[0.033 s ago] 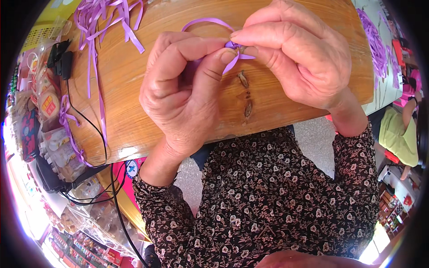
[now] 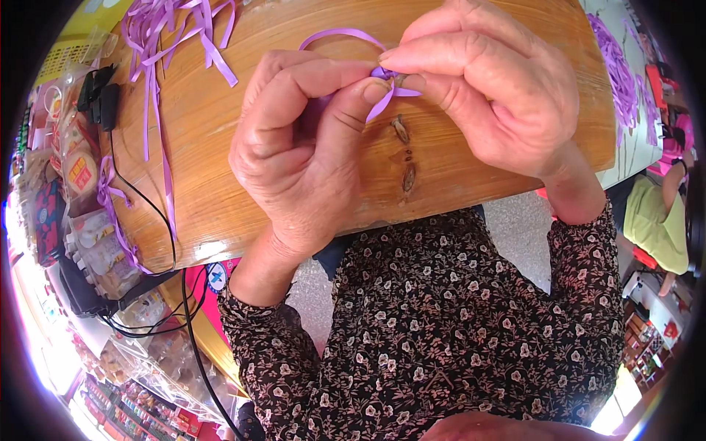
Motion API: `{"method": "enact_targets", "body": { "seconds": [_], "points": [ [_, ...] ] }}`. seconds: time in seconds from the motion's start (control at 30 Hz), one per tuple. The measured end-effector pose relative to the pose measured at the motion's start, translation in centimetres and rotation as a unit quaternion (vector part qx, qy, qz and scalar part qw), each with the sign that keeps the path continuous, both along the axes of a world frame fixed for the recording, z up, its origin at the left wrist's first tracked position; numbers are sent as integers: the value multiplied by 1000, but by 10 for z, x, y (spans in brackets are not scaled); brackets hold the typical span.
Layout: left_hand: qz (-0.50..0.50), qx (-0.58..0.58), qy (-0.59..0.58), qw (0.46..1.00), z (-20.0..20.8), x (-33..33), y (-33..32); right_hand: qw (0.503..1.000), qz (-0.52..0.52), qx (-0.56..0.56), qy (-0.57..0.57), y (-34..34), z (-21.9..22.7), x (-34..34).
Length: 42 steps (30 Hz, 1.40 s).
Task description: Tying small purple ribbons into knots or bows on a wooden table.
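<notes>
A purple ribbon [image 2: 346, 31] is pinched between my two hands above the wooden table [image 2: 213, 176]. Its upper part arches in a loop, and a small bunched knot sits at the fingertips. My left hand [image 2: 305, 140] grips the knot's left side between thumb and forefinger. On the other side, my right hand [image 2: 500, 88] is closed with its thumb and forefinger tips at the knot. A short ribbon end sticks out to the right beneath those fingers, and another piece hangs below. The fingertips partly cover the knot.
A pile of loose purple ribbons [image 2: 173, 33] lies at the table's far left, strands trailing nearer. More ribbons [image 2: 618, 70] rest on a white marbled surface at right. A black cable [image 2: 143, 195] runs over the left edge beside plastic-bagged goods [image 2: 79, 165]. A person in yellow-green [image 2: 654, 220] is at right.
</notes>
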State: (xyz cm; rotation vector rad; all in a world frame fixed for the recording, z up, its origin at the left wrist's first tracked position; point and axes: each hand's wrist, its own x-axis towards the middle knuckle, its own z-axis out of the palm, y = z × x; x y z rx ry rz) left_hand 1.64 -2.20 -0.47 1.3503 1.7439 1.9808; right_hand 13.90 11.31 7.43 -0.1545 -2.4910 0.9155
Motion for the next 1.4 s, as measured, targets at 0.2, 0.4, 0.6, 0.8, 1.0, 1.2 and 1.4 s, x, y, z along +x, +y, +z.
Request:
{"method": "enact_targets", "body": {
  "seconds": [0.2,0.4,0.6,0.8,1.0,1.2,1.4],
  "points": [
    [-54,9,-117,992,2,-4,-2,991,90,4,103,7,-30,-13],
    [-23,12,-21,999,2,-8,-5,976,14,-193,99,-4,-35,-13],
    [-13,9,-20,1000,5,-7,-7,991,83,-64,86,6,-32,-13],
    [-30,21,-22,999,7,-4,-1,997,26,-77,-19,0,0,-3],
    [-9,11,22,1000,4,-5,-9,998,46,42,-26,-7,-1,-11],
    [19,-17,167,986,9,-2,-6,984,38,169,-41,-10,7,-7],
    [64,-19,244,967,3,2,-7,941,121,271,160,10,-35,-9]
  ]
}}
